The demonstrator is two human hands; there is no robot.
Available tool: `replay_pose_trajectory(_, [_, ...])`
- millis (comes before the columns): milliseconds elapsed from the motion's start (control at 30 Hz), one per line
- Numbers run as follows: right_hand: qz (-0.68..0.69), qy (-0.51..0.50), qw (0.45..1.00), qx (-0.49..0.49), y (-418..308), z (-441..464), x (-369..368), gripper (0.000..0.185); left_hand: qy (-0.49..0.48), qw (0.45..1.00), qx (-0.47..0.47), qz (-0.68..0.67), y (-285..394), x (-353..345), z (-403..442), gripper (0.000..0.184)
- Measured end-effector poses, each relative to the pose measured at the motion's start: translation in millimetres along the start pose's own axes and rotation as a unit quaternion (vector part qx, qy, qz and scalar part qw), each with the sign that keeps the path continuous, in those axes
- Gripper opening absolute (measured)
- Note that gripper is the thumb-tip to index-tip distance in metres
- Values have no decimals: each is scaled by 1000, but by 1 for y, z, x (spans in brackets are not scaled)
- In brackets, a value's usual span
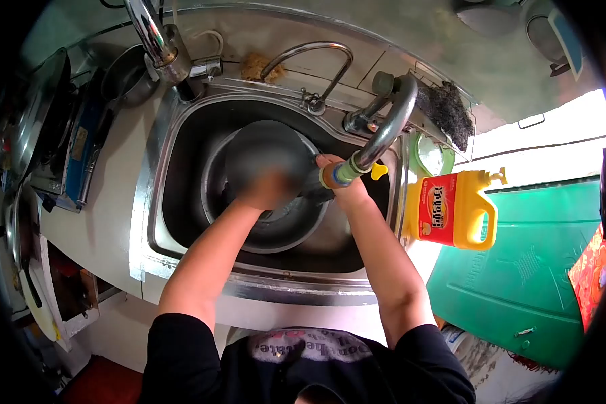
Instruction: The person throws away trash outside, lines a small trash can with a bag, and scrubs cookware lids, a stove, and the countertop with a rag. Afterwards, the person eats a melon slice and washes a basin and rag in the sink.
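A dark round vessel, like a pan or bowl (259, 145), is tilted and smeared by motion inside the sink (182, 168). Beneath it lies a wide metal basin (276, 241). My left hand (266, 190) is blurred against the lower part of the dark vessel; its fingers do not show clearly. My right hand (347, 192) is at the right side of the basin, curled behind the end of the curved tap spout (389, 131). That spout end, with its green coupling and yellow knob (379, 172), covers part of the fingers, so what they grip is hidden.
A yellow jug with a red label (441, 210) stands right of the sink beside a green lid-like surface (518, 262). Behind the sink are a thin tap (330, 47), a thick chrome tap (158, 47) and a wire rack with dark scouring mesh (446, 111). Pans (129, 77) crowd the left.
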State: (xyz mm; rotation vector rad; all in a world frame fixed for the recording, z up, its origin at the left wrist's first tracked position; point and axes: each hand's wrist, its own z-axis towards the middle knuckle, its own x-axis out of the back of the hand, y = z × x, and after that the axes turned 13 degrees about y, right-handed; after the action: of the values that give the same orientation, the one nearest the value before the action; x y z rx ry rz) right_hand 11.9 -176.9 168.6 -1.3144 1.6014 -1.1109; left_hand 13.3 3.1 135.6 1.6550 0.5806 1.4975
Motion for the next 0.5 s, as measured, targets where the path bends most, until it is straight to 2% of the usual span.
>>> replay_pose_trajectory(33, [59, 19, 998, -8, 1, -6, 5, 21, 65, 995, -63, 37, -5, 0, -2, 25])
replay_pose_trajectory(67, [59, 19, 998, -9, 3, -5, 9, 21, 65, 995, -63, 37, -12, 1, -3, 25])
replay_pose_trajectory(133, [39, 56, 997, -31, 10, 2, 18, 20, 61, 996, -30, -64, -23, -2, -1, 25])
replay_pose_trajectory(200, [-98, 19, 986, 131, 16, 0, 19, 22, 69, 981, -17, -180, -18, -3, 3, 25])
replay_pose_trajectory(233, [-92, 35, 992, 80, 19, -4, 22, 25, 51, 915, 121, -381, -12, -10, 3, 25])
replay_pose_trajectory(267, [-24, 16, 997, 77, 14, -8, 19, 26, 27, 790, 257, -555, 10, -7, 2, 26])
replay_pose_trajectory(300, [-5, 3, 999, 40, 30, 2, 17, 30, 14, 755, 306, -580, 30, -3, 3, 27])
replay_pose_trajectory(333, [16, -11, 1000, 3, 45, 11, 17, 34, 5, 756, 303, -581, 28, -13, 5, 27])
replay_pose_trajectory(400, [-99, -102, 989, 52, -7, -27, 7, 37, -16, 800, 249, -545, 12, -35, 11, 29])
replay_pose_trajectory(467, [-130, -102, 985, 51, 6, -21, 13, 32, -41, 825, 223, -518, 13, -21, 16, 31])
replay_pose_trajectory(500, [-133, -35, 987, 80, 3, -18, 14, 30, -59, 920, 167, -349, 27, -1, 16, 31])
